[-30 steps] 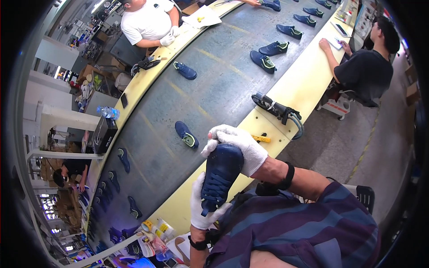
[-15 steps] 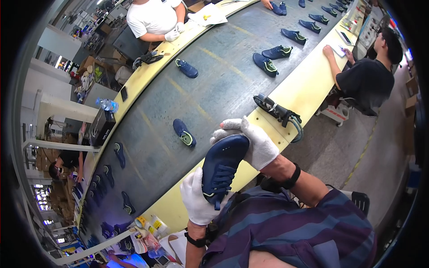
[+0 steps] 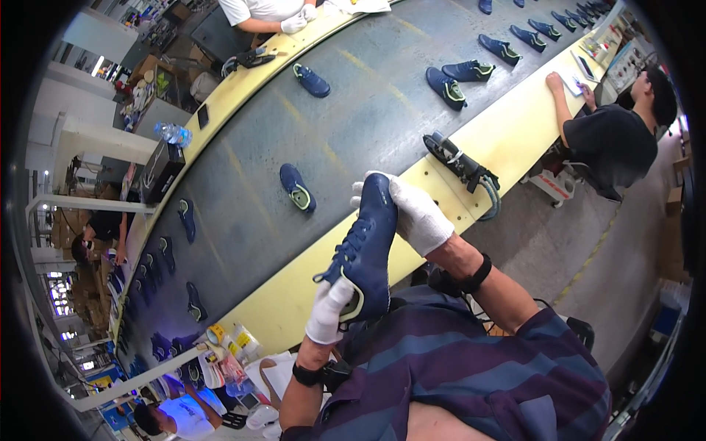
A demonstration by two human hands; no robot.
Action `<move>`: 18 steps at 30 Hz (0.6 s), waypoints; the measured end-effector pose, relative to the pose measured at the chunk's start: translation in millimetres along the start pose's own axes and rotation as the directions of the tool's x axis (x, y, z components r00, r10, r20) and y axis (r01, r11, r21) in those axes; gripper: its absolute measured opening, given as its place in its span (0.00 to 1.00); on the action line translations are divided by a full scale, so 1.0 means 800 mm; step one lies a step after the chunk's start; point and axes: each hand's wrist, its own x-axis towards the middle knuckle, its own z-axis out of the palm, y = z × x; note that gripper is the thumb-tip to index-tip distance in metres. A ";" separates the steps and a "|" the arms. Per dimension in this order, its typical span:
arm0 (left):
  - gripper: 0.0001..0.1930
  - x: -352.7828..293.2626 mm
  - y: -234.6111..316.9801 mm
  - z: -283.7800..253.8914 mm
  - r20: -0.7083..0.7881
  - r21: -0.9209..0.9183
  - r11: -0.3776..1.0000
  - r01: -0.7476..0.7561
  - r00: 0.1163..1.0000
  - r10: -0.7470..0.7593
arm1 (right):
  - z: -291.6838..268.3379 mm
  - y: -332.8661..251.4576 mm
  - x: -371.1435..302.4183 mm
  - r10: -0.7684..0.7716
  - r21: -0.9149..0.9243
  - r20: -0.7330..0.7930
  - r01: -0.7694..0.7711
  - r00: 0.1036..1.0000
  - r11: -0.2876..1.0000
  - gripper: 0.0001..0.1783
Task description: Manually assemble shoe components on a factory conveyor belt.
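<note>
Right up close, my left hand [image 3: 329, 309] is clasping the navy shoe [image 3: 370, 239] at its lime-edged collar, with some of those fingers hidden from view. My right hand [image 3: 421, 217] is curled about the toe, fingertips showing past its far side. So both hands are loaded, and the shoe hangs tilted between them, toe away from me, laces facing left.

Here's my worry: these are knitted gloves on a smooth upper. If the right grip loosens, I'd expect the toe to swing down around my left hand; if the left slackens too, the shoe could drop onto the yellow ledge [image 3: 283, 317] just beyond my fingers, or into my lap. The lace loop near my left fingertips might snag if I turn the shoe carelessly.

Just past my right hand, there's a black tool with hoses [image 3: 457, 163] on that ledge; a wide swing to the right could knock it. Beyond my fingers lies the dark belt [image 3: 243, 209], one loose shoe [image 3: 297, 188] nearest, and reaching out low could bump it askew.

Farther out to the right, a pair of shoes [image 3: 446, 90] sits close together; across the belt, a co-worker's gloved hands [image 3: 298, 22] rest by the far edge.
</note>
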 end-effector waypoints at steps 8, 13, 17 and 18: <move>0.34 0.004 0.005 0.009 -0.019 -0.250 0.968 0.016 1.000 -0.022 | -0.011 0.013 -0.007 0.078 -0.150 -0.081 -0.090 0.994 0.985 0.29; 0.34 0.012 -0.006 0.000 -0.106 -0.337 0.941 -0.015 0.994 -0.022 | 0.034 0.006 -0.023 0.041 -0.620 -0.100 -0.094 0.994 0.779 0.42; 0.34 0.016 -0.006 -0.005 -0.095 -0.325 0.945 -0.040 0.995 0.010 | 0.033 0.037 -0.035 0.051 -0.635 -0.074 -0.087 0.996 0.768 0.48; 0.33 0.015 -0.003 -0.007 -0.089 -0.338 0.940 -0.042 0.996 0.012 | 0.035 0.040 -0.038 0.105 -0.594 -0.077 -0.130 0.992 0.794 0.48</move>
